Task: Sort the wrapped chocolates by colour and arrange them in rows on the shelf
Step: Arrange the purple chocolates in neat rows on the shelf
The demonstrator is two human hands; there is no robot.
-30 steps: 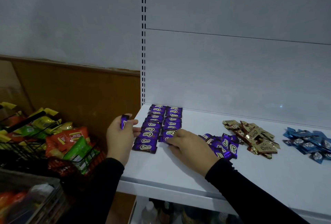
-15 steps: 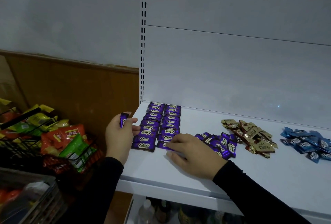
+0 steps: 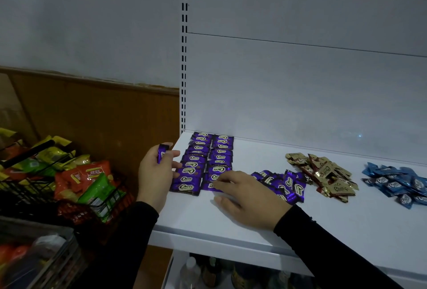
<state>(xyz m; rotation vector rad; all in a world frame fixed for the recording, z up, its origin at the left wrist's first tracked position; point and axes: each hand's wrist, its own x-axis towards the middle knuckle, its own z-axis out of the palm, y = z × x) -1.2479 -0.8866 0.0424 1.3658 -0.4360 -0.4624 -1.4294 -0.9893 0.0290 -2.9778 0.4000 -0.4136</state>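
Observation:
Two rows of purple wrapped chocolates (image 3: 203, 159) run from the back of the white shelf (image 3: 231, 226) toward its front edge, at the shelf's left end. My left hand (image 3: 154, 173) pinches one purple chocolate (image 3: 161, 152) upright beside the left row. My right hand (image 3: 247, 198) lies flat on the shelf, its fingertips pressing the front purple chocolate (image 3: 211, 186) of the right row. A loose purple heap (image 3: 284, 183) lies right of that hand, then a gold heap (image 3: 323, 174) and a blue heap (image 3: 397, 182).
A black wire basket (image 3: 46, 173) full of snack bags stands left of the shelf, with a clear bin (image 3: 39, 256) below it. Bottles (image 3: 191, 272) show on the level under the shelf. The shelf's back panel (image 3: 300, 92) rises behind the chocolates.
My right hand slid toward the shelf's front edge with a purple chocolate under its fingertips, at the front end of the right row. My left hand stayed put with its chocolate.

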